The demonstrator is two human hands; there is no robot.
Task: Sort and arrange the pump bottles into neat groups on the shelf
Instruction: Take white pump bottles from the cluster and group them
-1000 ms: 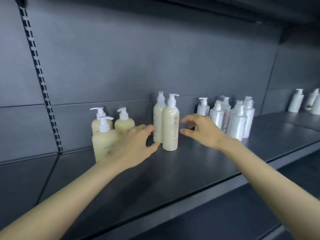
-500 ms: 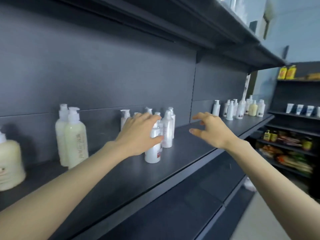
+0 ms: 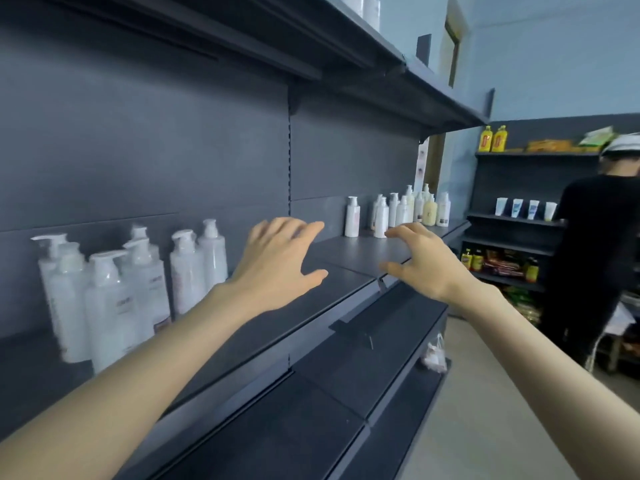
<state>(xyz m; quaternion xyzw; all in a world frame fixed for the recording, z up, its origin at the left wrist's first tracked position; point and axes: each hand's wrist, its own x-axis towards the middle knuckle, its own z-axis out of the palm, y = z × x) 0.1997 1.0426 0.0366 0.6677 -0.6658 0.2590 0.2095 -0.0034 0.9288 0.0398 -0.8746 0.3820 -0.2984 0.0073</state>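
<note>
Several white pump bottles [image 3: 114, 289] stand bunched at the left of the dark shelf [image 3: 346, 251]. A single white pump bottle [image 3: 352, 217] stands farther right, and beyond it a cluster of white bottles [image 3: 394, 213] with one pale yellow bottle [image 3: 429, 212]. My left hand [image 3: 277, 261] hovers over the shelf between the two groups, fingers spread, holding nothing. My right hand [image 3: 419, 261] hovers near the shelf's front edge, fingers loosely bent, empty and short of the far cluster.
A person in black [image 3: 595, 258] stands at the right by another shelf unit [image 3: 519, 216] with cups, yellow bottles and packets. Lower dark shelves [image 3: 311, 410] jut out below my arms. A white bag [image 3: 433, 355] lies on a lower shelf.
My view has swung right along the shelf; the yellow bottles have left the frame. Both hands moved right, away from the white group, toward the far cluster, still empty.
</note>
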